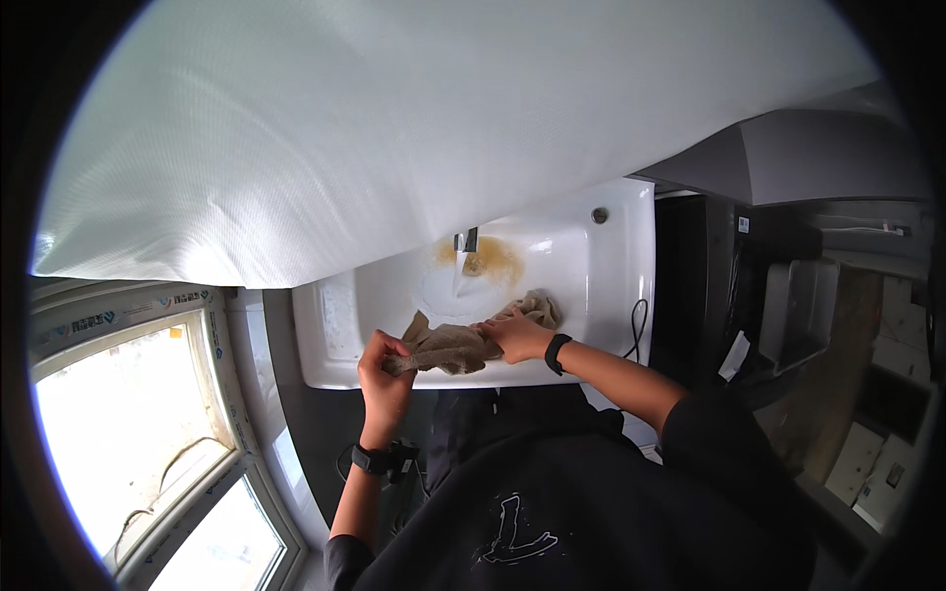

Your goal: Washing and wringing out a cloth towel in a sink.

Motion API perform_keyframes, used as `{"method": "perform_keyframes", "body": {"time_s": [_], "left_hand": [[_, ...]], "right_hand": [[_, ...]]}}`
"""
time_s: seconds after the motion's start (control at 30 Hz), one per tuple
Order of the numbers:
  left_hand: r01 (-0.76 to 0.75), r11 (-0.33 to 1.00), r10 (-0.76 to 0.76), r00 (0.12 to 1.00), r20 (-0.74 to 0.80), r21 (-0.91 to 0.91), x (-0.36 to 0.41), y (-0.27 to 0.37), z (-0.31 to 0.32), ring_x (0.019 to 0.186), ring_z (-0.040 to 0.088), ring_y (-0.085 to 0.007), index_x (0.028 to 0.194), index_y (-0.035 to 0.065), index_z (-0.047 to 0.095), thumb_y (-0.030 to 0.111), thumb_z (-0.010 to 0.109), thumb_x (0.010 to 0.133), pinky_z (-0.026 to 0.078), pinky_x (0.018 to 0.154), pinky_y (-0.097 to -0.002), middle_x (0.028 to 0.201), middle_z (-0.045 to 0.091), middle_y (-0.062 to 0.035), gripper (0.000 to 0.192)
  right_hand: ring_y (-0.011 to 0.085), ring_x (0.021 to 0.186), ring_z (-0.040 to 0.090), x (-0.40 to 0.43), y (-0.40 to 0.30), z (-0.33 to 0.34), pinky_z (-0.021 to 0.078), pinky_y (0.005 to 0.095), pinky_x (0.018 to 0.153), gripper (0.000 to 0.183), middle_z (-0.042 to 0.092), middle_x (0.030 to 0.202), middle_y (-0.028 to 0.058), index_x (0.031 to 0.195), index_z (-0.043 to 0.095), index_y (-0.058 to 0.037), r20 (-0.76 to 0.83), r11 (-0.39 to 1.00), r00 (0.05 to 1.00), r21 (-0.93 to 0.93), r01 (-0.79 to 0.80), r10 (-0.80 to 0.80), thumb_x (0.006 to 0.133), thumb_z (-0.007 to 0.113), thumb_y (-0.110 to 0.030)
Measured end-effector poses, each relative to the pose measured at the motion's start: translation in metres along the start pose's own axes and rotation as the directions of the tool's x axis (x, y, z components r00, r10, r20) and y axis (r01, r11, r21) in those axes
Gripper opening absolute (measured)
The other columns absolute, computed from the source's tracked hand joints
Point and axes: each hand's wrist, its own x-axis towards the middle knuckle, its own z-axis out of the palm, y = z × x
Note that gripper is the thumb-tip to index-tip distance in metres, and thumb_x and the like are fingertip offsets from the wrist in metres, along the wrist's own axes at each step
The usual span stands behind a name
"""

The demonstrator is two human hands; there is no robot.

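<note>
A brown cloth (452, 347) stretches across the front of a white sink (613, 295). Its left end is pinched in my left hand (386, 380), with the fingers curled around the fabric near the front rim. My right hand (517, 337) presses on the cloth further right, fingers spread over it; whether it grips the fabric is hard to tell. Beyond that hand the other end of the cloth lies bunched in the basin. Water runs from a chrome faucet (466, 241) behind the cloth, and a yellowish-brown stain (499, 258) surrounds the drain area.
A large white sheet (443, 133) hangs over the back of the sink, hiding part of it. At left is a window (133, 421). A black cord (638, 332) loops over the right rim. Further right stands a grey bin (798, 314).
</note>
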Motion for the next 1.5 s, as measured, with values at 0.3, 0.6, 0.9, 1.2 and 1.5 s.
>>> {"method": "perform_keyframes", "body": {"time_s": [0.3, 0.6, 0.9, 1.2, 1.5], "left_hand": [[0.009, 1.0, -0.015, 0.933, -0.359, -0.018, 0.079, -0.071, -0.004, 0.081, 0.058, -0.0149, 0.101, 0.0015, 0.062, 0.004, 0.061, 0.079, 0.048, 0.072, -0.0286, 0.088, 0.061, -0.006, 0.023], [0.34, 0.815, -0.387, 0.922, -0.005, -0.469, 0.053, -0.171, 0.009, 0.095, 0.064, -0.0162, 0.122, 0.0026, 0.059, 0.017, 0.057, 0.095, 0.051, 0.081, -0.0298, 0.109, 0.067, -0.0082, 0.031], [0.602, 0.115, -0.256, 0.787, 0.562, -0.791, 0.025, -0.125, 0.027, 0.125, 0.05, -0.0268, 0.138, 0.0081, 0.044, 0.038, 0.049, 0.098, 0.044, 0.102, -0.0425, 0.136, 0.051, -0.0114, 0.05], [0.581, 0.447, -0.528, 0.785, 0.324, -0.679, 0.028, -0.117, -0.005, 0.096, 0.061, -0.019, 0.11, 0.0107, 0.059, 0.021, 0.058, 0.097, 0.051, 0.088, -0.0421, 0.098, 0.063, -0.0025, 0.016], [0.311, 0.787, -0.361, 0.932, 0.011, -0.533, 0.025, -0.122, -0.063, 0.089, 0.057, -0.0119, 0.092, 0.0105, 0.052, 0.01, 0.063, 0.092, 0.051, 0.08, -0.0335, 0.093, 0.057, 0.0007, 0.011]], "right_hand": [[0.0398, 0.075, 0.064, 0.066, -0.075, -0.038, 0.0493, 0.0453, 0.073, 0.07, 0.066, 0.072, 0.0203, 0.079, 0.068, 0.0022, -0.055, 0.955, 0.996, 0.282, 0.087, -0.075, 0.072, 0.067, -0.068], [0.0291, 0.059, 0.058, 0.08, -0.109, -0.071, 0.0457, 0.0424, 0.059, 0.06, 0.056, 0.06, 0.0201, 0.069, 0.058, 0.0088, -0.086, 0.658, 0.982, 0.751, -0.047, 0.168, 0.078, 0.073, -0.049], [0.0362, 0.069, 0.067, 0.095, -0.104, -0.099, 0.0507, 0.0414, 0.063, 0.056, 0.063, 0.072, 0.0274, 0.074, 0.06, 0.0132, -0.076, 0.833, 0.966, 0.526, -0.172, 0.248, 0.063, 0.086, -0.036], [0.0413, 0.075, 0.064, 0.084, -0.101, -0.092, 0.0511, 0.0455, 0.065, 0.02, 0.064, 0.079, 0.0281, 0.077, 0.058, 0.0087, -0.291, 0.973, 0.949, 0.225, -0.059, 0.125, 0.083, 0.061, -0.01], [0.0155, 0.103, 0.058, 0.068, -0.028, -0.119, 0.0419, 0.031, 0.096, 0.032, 0.064, 0.109, 0.0079, 0.121, 0.058, -0.0018, 0.025, 0.148, 0.903, 0.984, -0.098, 0.429, 0.096, 0.05, -0.019]]}}
